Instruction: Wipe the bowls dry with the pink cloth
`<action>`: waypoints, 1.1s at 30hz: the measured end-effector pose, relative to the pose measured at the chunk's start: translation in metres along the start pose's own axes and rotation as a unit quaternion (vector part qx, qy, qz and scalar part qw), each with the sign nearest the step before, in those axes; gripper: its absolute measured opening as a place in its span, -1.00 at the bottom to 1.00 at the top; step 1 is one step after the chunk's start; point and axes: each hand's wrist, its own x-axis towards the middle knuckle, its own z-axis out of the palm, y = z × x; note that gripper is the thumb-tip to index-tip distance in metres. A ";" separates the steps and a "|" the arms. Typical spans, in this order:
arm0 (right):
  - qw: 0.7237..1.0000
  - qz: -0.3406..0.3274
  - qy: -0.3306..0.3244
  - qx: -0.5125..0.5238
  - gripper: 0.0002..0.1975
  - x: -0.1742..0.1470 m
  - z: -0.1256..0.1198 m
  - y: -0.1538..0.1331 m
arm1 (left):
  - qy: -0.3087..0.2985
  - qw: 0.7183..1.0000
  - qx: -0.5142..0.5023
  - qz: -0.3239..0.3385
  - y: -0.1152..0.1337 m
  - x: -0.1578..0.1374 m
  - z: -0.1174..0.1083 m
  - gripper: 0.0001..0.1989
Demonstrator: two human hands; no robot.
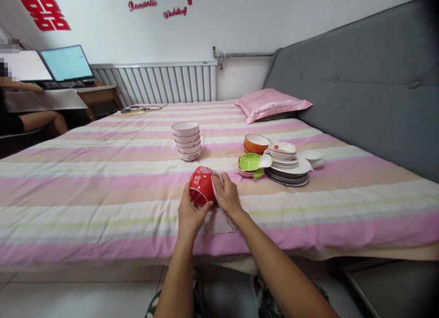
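A shiny red bowl point(201, 183) with a pink flower pattern is tipped on its side above the near part of the bed. My left hand point(192, 213) grips its rim, thumb along the lower edge and fingers around the left side. My right hand point(227, 192) presses a pale cloth point(219, 222) against the bowl's right side, and the cloth's lower end hangs down. Beyond the hands stands a stack of white bowls point(188, 142) with red rims. To the right, a green and white leaf-shaped dish point(254, 162) lies on top of other small dishes.
Two orange bowls point(256, 143) and a pile of plates point(290, 174) topped with small square dishes point(282, 147) stand on the striped bed point(120, 190). A pink pillow point(270, 103) lies by the grey headboard point(360, 76). At far left a person point(41, 121) sits at a desk with monitors point(66, 63).
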 end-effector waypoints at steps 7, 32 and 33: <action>0.987 0.047 -0.058 0.141 -0.60 0.003 -0.003 0.006 | 0.042 0.995 -0.080 -0.046 0.010 -0.002 0.005 -0.12; 0.898 0.179 -0.143 0.377 -0.49 -0.004 -0.009 -0.004 | 0.095 0.988 -0.063 -0.101 0.015 0.003 0.003 -0.26; 0.901 0.177 -0.145 0.369 -0.49 -0.004 -0.008 -0.003 | 0.095 0.987 -0.073 -0.109 0.016 0.003 0.003 -0.27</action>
